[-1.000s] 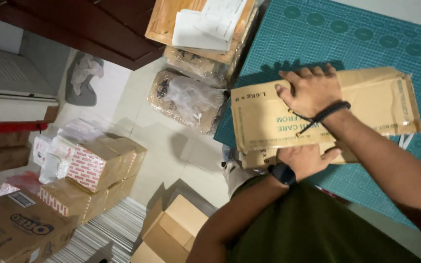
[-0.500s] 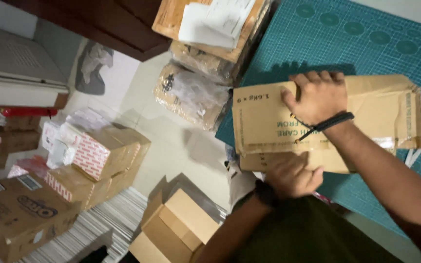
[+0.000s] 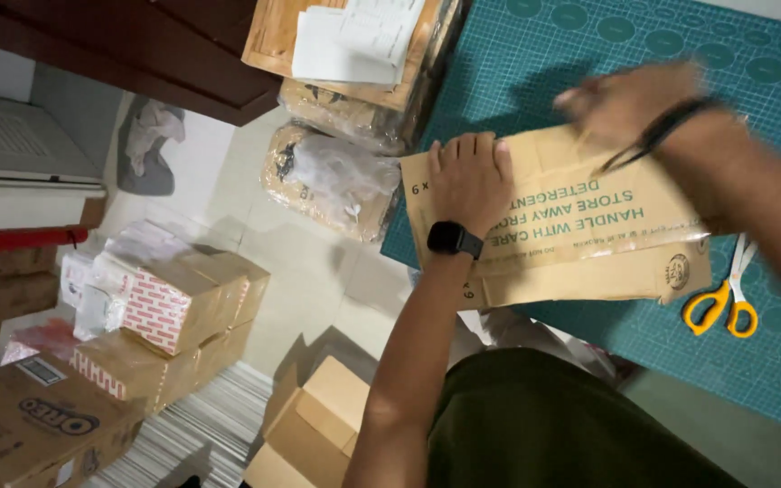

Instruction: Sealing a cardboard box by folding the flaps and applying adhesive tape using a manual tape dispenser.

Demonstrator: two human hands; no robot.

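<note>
On the green mat (image 3: pixel 589 54) I see left hand (image 3: pixel 470 176) spread flat, pinning the flattened carton (image 3: pixel 580 226), right hand (image 3: pixel 621 99) blurred, grip unreadable; next likely needs a firm fold.

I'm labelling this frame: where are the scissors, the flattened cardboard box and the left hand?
scissors (image 3: pixel 723 305), head view, yellow handle loops.
flattened cardboard box (image 3: pixel 580 226), head view, printed panel.
left hand (image 3: pixel 468 176), head view, back of hand.
</note>
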